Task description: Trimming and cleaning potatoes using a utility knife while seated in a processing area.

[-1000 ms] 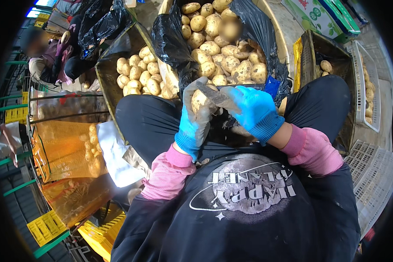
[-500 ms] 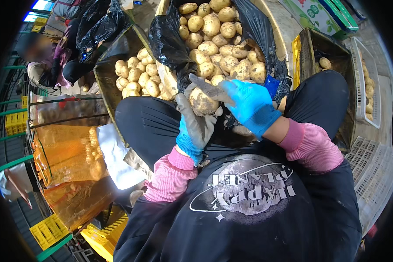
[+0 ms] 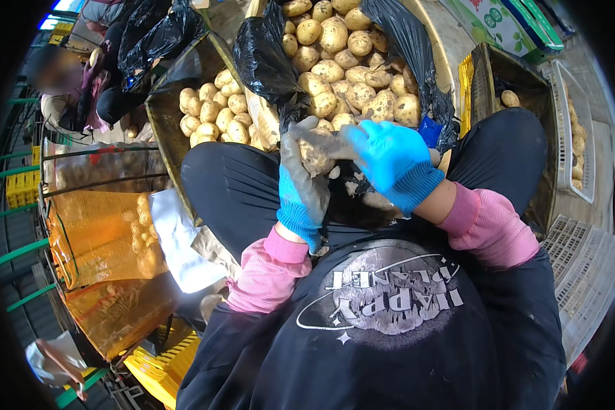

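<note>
Pale floor [image 3: 603, 154], slim green rails [image 3: 20, 253]

Bright daylight, glare on the white sheet [image 3: 181, 242], fisheye curvature, black corners.

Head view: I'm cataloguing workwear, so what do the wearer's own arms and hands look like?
The left hand and right hand wear gloves in bright blue with grey, dirt-marked finger areas; their blue cuffs look ribbed. The forearms are in pink sleeves with fine pale stripes and plainer, deeper pink cuffs.
</note>
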`<state>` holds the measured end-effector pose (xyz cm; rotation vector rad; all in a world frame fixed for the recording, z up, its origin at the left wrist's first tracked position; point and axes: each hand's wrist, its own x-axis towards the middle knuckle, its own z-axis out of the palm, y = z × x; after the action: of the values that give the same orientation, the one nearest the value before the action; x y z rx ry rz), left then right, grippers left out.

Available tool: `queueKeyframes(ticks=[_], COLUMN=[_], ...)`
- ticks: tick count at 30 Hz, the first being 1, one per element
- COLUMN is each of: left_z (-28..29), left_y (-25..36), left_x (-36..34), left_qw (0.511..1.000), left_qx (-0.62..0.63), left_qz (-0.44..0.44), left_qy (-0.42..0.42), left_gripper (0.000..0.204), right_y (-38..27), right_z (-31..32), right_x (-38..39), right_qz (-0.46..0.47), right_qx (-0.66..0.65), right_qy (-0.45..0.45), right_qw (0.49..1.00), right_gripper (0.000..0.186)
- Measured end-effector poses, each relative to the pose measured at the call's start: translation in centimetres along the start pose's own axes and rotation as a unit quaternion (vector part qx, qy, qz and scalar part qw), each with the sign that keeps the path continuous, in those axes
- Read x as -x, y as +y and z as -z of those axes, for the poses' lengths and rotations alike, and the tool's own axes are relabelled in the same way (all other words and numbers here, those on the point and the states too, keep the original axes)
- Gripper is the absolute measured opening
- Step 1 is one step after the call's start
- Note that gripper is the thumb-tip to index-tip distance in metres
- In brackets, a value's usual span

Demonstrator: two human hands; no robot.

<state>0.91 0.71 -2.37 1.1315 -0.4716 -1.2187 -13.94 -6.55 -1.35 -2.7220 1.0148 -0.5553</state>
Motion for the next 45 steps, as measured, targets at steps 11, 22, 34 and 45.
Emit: queueKeyframes(ticks=[11, 22, 34, 45], left_z=[1.9, 1.0, 1.3, 0.5], left_y=[1.3, 0.2, -1.9, -2.7], left_x=[-1.2, -1.3, -1.0, 0.5], left_qw=[0.915, 0.93, 0.922, 0.977], left_qx=[0.359, 0.336, 0.376, 0.213], left_qz=[0.174, 0.147, 0.087, -0.005], left_qy=[-0.056, 0.009, 0.035, 0.031], left_gripper=[0.062, 0.055, 0.048, 0.048], right_y=[0.5, -1.1, -2.2, -1.6], right_z=[0.3, -0.7, -1.6, -2.1], right_x=[0.0, 0.5, 1.0, 0.9], right_qz=[-0.01, 0.063, 0.029, 0.016], right_qx=[-0.054, 0.077, 0.076, 0.053], right_qy=[0.022, -0.018, -0.063, -0.009], right_qw=[0.998, 0.995, 0.995, 0.998], right_gripper=[0.038, 0.041, 0.044, 0.034])
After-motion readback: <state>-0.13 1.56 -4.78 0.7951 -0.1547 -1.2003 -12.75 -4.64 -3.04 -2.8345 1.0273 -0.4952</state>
